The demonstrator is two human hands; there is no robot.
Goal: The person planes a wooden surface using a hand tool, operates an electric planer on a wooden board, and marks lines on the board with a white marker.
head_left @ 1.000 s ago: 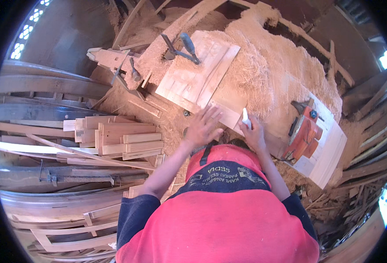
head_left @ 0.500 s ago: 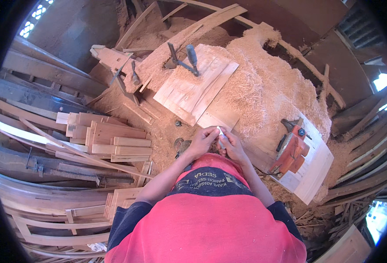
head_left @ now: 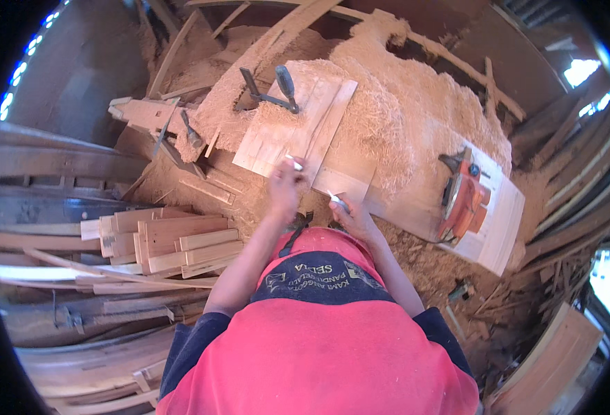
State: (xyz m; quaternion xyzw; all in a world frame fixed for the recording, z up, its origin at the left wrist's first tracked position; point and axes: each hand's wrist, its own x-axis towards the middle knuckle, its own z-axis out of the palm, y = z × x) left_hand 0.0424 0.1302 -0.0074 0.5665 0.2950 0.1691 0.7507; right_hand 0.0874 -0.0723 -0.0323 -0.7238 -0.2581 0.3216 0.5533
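A small white piece (head_left: 294, 162) sat pinched between the fingertips of the left hand (head_left: 285, 188), held just over the near edge of the pale wooden board (head_left: 287, 131) that lay on the workbench. The right hand (head_left: 352, 216) was curled around a second small white stick (head_left: 338, 201), its tip poking out toward the board; whether those fingers pressed flat or only cupped it could not be told. That hand hovered just beside the board's near right corner. On the far end of the board rested a dark clamp (head_left: 271, 90) with a blue-grey handle. Past the board, to its right and beyond it, a big heap of wood shavings (head_left: 415, 117) covered the bench. Further right of the board, an orange power planer (head_left: 464, 200) lay on a white panel (head_left: 502, 228). Left of the board, lower down, short cut wooden blocks (head_left: 173, 242) were stacked in a pile. Near the board's left, a hammer (head_left: 191, 133) lay among the shavings. The person wore a red shirt with a dark band.
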